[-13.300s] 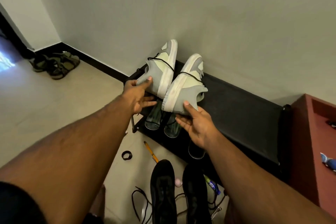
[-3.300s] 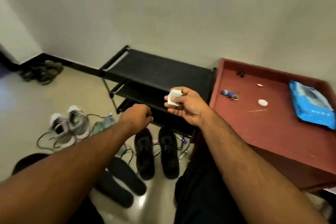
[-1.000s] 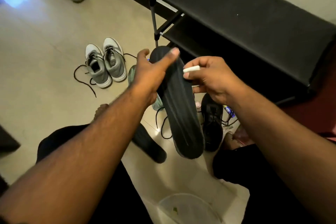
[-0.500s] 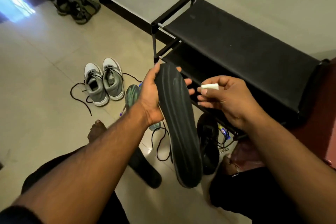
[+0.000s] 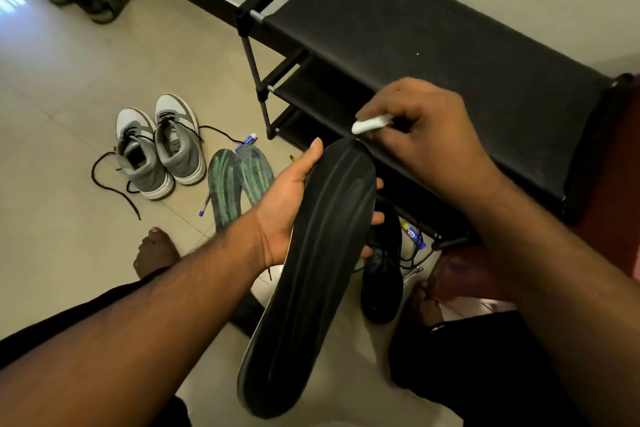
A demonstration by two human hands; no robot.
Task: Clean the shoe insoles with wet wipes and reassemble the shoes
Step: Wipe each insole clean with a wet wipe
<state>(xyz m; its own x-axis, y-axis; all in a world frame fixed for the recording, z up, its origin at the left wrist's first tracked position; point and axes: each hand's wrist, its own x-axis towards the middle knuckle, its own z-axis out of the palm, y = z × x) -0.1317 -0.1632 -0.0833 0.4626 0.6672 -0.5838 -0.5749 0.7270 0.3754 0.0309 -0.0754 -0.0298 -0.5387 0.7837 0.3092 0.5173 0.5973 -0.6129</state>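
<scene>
From the head view, your left hand (image 5: pixel 287 208) cradles the black insole (image 5: pixel 311 274) from underneath, thumb along its left edge and fingertips curling up past its right edge, so it is gripped only near the toe end while the long heel end hangs free toward you. Your right hand (image 5: pixel 426 135) pinches a folded wet wipe (image 5: pixel 371 123) just above the toe tip, apparently not yet touching it. The main risk is the unsupported length: if you press hard with the wipe low on the insole, it will likely bend or swing away, and a wet surface could let it slide out of your palm onto the floor (image 5: pixel 86 114), dirtying it again. The wipe is folded small, so it may clean only a narrow stripe and leave the ridged lines untouched unless you open it or make several passes. Below, a black shoe (image 5: pixel 381 274) stands just beside the insole, with loose laces around it, and another dark insole seems to lie beneath your wrist, though it is mostly hidden; a dropped insole could land among these. Farther left, two green insoles (image 5: pixel 239 180) lie overlapping next to the grey sneakers (image 5: pixel 159 146), close to a pen, so mixing pairs at reassembly is possible. The shoe rack (image 5: pixel 433 45) sits near your right knuckles.
</scene>
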